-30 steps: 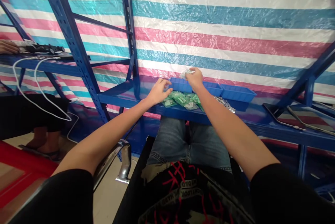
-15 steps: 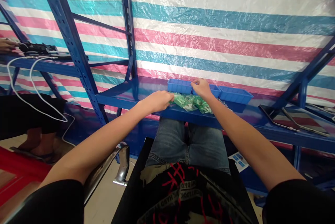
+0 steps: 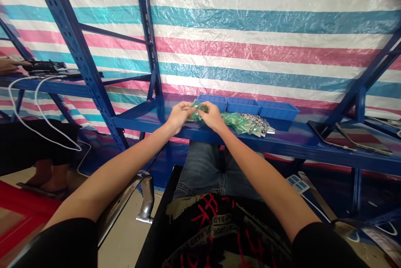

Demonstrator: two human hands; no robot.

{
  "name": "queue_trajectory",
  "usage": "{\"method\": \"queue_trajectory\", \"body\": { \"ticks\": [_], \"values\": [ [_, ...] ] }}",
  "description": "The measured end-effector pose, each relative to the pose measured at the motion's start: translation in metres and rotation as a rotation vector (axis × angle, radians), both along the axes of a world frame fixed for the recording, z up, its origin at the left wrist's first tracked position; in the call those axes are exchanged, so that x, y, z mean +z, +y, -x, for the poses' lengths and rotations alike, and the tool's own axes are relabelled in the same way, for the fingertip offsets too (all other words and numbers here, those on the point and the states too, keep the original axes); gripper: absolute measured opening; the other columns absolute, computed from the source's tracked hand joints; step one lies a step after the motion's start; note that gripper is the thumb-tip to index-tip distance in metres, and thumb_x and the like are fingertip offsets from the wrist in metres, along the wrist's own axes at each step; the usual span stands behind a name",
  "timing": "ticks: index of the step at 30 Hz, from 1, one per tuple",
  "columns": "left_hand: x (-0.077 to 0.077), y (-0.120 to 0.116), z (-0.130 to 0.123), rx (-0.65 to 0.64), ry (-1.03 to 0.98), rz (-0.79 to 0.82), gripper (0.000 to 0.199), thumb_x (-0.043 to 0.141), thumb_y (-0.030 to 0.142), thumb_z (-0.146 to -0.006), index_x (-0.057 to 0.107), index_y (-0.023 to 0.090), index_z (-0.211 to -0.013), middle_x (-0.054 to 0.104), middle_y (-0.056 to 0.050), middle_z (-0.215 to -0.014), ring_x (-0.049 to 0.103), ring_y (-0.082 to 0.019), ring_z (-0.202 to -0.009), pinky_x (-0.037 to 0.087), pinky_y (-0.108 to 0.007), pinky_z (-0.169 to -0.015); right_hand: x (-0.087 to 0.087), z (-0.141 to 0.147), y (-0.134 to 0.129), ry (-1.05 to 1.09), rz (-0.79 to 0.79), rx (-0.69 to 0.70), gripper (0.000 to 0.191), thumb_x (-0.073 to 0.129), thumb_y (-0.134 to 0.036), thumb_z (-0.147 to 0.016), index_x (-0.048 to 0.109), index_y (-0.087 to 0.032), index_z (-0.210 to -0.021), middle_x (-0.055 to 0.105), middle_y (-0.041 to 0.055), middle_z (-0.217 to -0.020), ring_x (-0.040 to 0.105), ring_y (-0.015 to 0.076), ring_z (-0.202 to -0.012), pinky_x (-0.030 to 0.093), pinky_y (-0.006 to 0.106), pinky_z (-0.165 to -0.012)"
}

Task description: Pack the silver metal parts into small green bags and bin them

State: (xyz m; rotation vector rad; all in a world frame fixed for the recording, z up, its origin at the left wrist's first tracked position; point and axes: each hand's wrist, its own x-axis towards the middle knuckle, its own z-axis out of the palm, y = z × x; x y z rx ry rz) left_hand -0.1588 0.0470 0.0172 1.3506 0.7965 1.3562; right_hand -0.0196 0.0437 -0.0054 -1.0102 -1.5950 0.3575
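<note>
Both of my hands meet over the front of the blue shelf, left of the heap. My left hand [image 3: 181, 114] pinches one side of a small clear green-tinted plastic bag [image 3: 196, 109]. Gripping the bag's other side is my right hand [image 3: 211, 115]; dark little pieces show inside the plastic, too small to name. Just right of my right hand lies a heap of green plastic bags [image 3: 235, 121], with loose silvery metal pieces [image 3: 258, 126] at its right end. Behind the heap stand blue bins in a row, a left one [image 3: 216, 103], a middle one [image 3: 243, 105] and a right one [image 3: 278, 110].
Flat dark-screened panels [image 3: 363, 136] lie on the shelf [image 3: 300, 138] at the right. A blue upright post [image 3: 75, 38] stands to my left. Beyond it, another person's hand [image 3: 11, 65] is at a dark device [image 3: 44, 67] with white cables [image 3: 31, 121].
My right hand has moved left from the bins to meet my left hand, and both now hold a green plastic bag. The metal pieces at the heap's right end have come into view.
</note>
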Motion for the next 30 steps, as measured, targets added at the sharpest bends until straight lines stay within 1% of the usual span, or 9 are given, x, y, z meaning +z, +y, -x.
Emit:
{"method": "queue_trajectory", "body": {
  "ticks": [2, 4, 9, 11, 13, 17, 21, 25, 30],
  "values": [
    [0.001, 0.001, 0.001, 0.006, -0.012, -0.004, 0.019, 0.073, 0.013, -0.06, 0.06, 0.014, -0.074, 0.06, 0.002, -0.065, 0.052, -0.007, -0.057, 0.041, -0.02, -0.059, 0.0, -0.001, 0.004, 0.009, -0.031, -0.001, 0.015, 0.053, -0.027, -0.073, 0.057, -0.017, -0.084, 0.058, 0.0008, -0.077, 0.053, 0.0145, -0.073, 0.044, 0.029, -0.071],
    [0.002, 0.001, 0.0, -0.007, -0.021, 0.004, 0.014, 0.069, 0.012, -0.063, 0.064, 0.014, -0.075, 0.063, 0.0, -0.072, 0.056, -0.008, -0.065, 0.044, -0.021, -0.065, 0.001, -0.004, 0.006, 0.018, -0.065, -0.008, 0.013, 0.053, -0.022, -0.071, 0.057, -0.017, -0.081, 0.056, 0.0032, -0.087, 0.053, 0.0155, -0.082, 0.044, 0.028, -0.072],
    [0.004, -0.006, -0.001, -0.166, -0.069, 0.007, 0.008, 0.063, 0.02, -0.071, 0.063, 0.012, -0.071, 0.064, -0.003, -0.082, 0.06, -0.011, -0.074, 0.048, -0.025, -0.077, 0.003, -0.008, 0.001, 0.056, -0.112, -0.045, 0.022, 0.042, -0.013, -0.068, 0.061, -0.017, -0.077, 0.049, 0.0092, -0.103, 0.048, 0.0189, -0.103, 0.045, 0.026, -0.07],
    [0.003, -0.008, -0.001, -0.127, -0.04, 0.005, 0.012, 0.064, 0.015, -0.068, 0.062, 0.013, -0.08, 0.062, -0.001, -0.076, 0.059, -0.009, -0.068, 0.048, -0.024, -0.072, 0.003, -0.008, 0.0, 0.05, -0.115, -0.033, 0.028, 0.039, -0.012, -0.068, 0.064, -0.017, -0.081, 0.051, 0.0084, -0.101, 0.049, 0.0178, -0.098, 0.045, 0.027, -0.071],
    [0.002, -0.008, -0.002, -0.069, -0.004, 0.009, 0.031, 0.063, 0.007, -0.066, 0.058, 0.014, -0.095, 0.06, 0.001, -0.072, 0.057, -0.009, -0.064, 0.047, -0.023, -0.066, 0.002, -0.008, 0.0, 0.036, -0.113, -0.011, 0.037, 0.037, -0.012, -0.071, 0.064, -0.019, -0.095, 0.053, 0.0059, -0.093, 0.051, 0.0152, -0.084, 0.045, 0.028, -0.073],
    [-0.005, -0.001, -0.004, 0.029, 0.028, -0.052, 0.048, 0.059, 0.002, -0.065, 0.048, 0.017, -0.108, 0.057, 0.003, -0.078, 0.058, -0.008, -0.064, 0.049, -0.024, -0.065, 0.0, -0.008, 0.003, 0.159, -0.039, -0.026, 0.044, 0.035, -0.018, -0.082, 0.045, -0.02, -0.125, 0.054, 0.0009, -0.079, 0.052, 0.012, -0.067, 0.045, 0.027, -0.069],
    [-0.015, 0.009, -0.002, 0.061, 0.111, -0.209, 0.02, 0.055, 0.005, -0.065, 0.053, 0.014, -0.083, 0.056, 0.001, -0.075, 0.055, -0.009, -0.065, 0.047, -0.021, -0.062, 0.0, -0.007, 0.003, 0.229, 0.068, -0.022, 0.035, 0.032, -0.039, -0.091, 0.05, -0.019, -0.114, 0.054, -0.0007, -0.071, 0.051, 0.0106, -0.057, 0.041, 0.024, -0.059],
    [-0.018, 0.012, 0.001, 0.083, 0.137, -0.318, 0.012, 0.054, 0.004, -0.063, 0.057, 0.013, -0.07, 0.054, 0.0, -0.077, 0.053, -0.008, -0.067, 0.045, -0.019, -0.061, 0.0, -0.006, 0.0, 0.156, 0.111, 0.059, 0.049, 0.032, -0.058, -0.089, 0.06, -0.018, -0.092, 0.052, -0.0009, -0.061, 0.05, 0.0115, -0.052, 0.04, 0.026, -0.056],
    [-0.018, 0.008, 0.002, 0.112, 0.14, -0.402, 0.013, 0.053, 0.007, -0.064, 0.061, 0.013, -0.071, 0.05, 0.0, -0.081, 0.051, -0.007, -0.064, 0.044, -0.018, -0.056, -0.002, -0.006, -0.001, 0.063, 0.106, 0.182, 0.04, 0.063, -0.047, -0.071, 0.06, -0.018, -0.097, 0.055, -0.0027, -0.062, 0.052, 0.012, -0.056, 0.04, 0.026, -0.058]
  ]
}}
